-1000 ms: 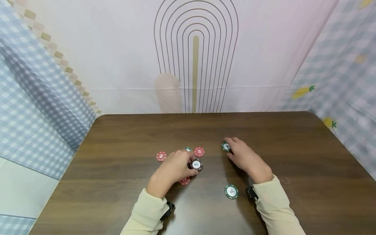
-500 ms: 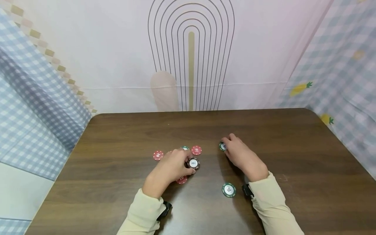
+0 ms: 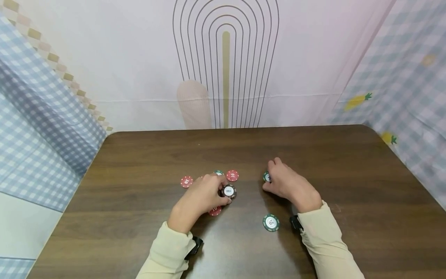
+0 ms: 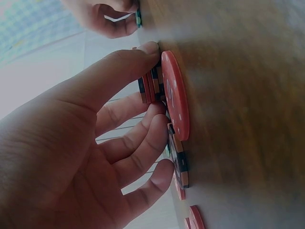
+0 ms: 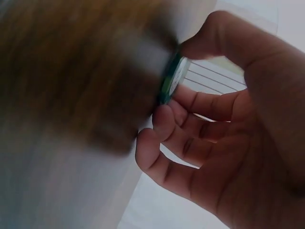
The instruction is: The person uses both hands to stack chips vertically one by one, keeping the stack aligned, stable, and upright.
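My left hand [image 3: 205,193] grips a short stack of poker chips [image 3: 229,191] with a black 100 chip on top. In the left wrist view, thumb and fingers close on the stack's edge, where black and red layers show. A red chip [image 4: 175,95] lies flat beside it, and a black chip [image 4: 178,157] sits under the outer fingertips. Farther right, my right hand [image 3: 289,184] pinches a green chip [image 3: 266,177] between thumb and fingers, partly hiding it. From the right wrist, this green chip [image 5: 172,76] shows its edge and white centre close over the wooden tabletop.
A green 20 chip [image 3: 271,223] lies nearer the front, between the forearms. Red 10 chips lie beyond and left of the left hand, one at the back [image 3: 232,175] and one farther left [image 3: 186,181]. A green chip [image 3: 218,173] is partly hidden behind its knuckles.
My right thumb has come round to the near side of the green chip, and the hand has shifted slightly right. The left hand keeps its grip on the stack. The head view has shifted slightly.
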A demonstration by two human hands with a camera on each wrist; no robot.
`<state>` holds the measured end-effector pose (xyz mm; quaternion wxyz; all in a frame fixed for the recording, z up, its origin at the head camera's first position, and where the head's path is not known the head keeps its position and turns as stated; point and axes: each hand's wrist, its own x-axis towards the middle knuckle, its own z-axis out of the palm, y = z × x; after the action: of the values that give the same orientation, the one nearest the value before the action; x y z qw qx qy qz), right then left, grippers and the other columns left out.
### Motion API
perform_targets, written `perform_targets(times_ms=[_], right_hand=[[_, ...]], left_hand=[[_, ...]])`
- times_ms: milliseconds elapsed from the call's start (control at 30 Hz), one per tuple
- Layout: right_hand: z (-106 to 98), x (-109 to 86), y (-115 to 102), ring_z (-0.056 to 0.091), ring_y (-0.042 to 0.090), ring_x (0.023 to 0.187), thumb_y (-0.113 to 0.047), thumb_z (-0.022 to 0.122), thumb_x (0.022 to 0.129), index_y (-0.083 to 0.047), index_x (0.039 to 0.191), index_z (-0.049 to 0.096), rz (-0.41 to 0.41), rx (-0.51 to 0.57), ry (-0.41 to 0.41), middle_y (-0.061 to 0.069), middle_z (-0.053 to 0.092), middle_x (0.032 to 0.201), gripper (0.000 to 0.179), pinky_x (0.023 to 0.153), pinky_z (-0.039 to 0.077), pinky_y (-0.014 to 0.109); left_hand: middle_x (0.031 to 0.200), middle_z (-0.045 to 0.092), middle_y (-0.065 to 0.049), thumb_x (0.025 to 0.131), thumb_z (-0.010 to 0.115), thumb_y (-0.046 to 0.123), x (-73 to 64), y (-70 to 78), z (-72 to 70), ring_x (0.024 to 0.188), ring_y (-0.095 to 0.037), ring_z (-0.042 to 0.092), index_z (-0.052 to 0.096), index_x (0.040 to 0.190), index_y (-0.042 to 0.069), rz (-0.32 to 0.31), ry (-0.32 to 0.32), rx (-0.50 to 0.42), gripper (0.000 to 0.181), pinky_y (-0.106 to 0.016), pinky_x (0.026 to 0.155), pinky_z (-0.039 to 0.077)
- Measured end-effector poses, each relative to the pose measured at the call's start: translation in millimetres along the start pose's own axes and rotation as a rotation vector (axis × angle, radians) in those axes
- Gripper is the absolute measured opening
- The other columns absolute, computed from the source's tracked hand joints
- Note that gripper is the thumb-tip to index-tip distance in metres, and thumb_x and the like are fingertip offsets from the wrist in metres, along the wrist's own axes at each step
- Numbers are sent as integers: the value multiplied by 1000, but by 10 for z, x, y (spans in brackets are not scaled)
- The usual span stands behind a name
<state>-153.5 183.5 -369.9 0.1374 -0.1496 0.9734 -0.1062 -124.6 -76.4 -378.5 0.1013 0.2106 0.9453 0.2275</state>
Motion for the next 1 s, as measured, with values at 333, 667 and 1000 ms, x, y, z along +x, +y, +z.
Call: perform_targets(times_ms=[333,667,1000], right_hand=[[-86,-53,-20,53,23,79,-19,68,90,3,107,55,-4,94,-25,11,54,94,30,69,46,36],[-211,-179,-171,53,21,82,-18,63,88,-4,108,62,-128,130,48,8,54,103,24,72,47,37],[-217,-241,-392,55,17,76,-23,69,92,-4,111,65,-182,78,110,6,56,103,27,67,48,34]], left_hand=[[85,68,11,85,88,25,2,-15,-6,83,-11,63,75,104,15,0,-1,1,26,-36,83,53],[85,68,10,86,88,25,-1,-13,-15,81,-9,62,74,106,15,-7,-3,-16,27,-34,81,53],[83,67,10,86,88,26,3,-8,-21,78,-10,60,74,105,15,1,-6,-2,26,-34,79,52]])
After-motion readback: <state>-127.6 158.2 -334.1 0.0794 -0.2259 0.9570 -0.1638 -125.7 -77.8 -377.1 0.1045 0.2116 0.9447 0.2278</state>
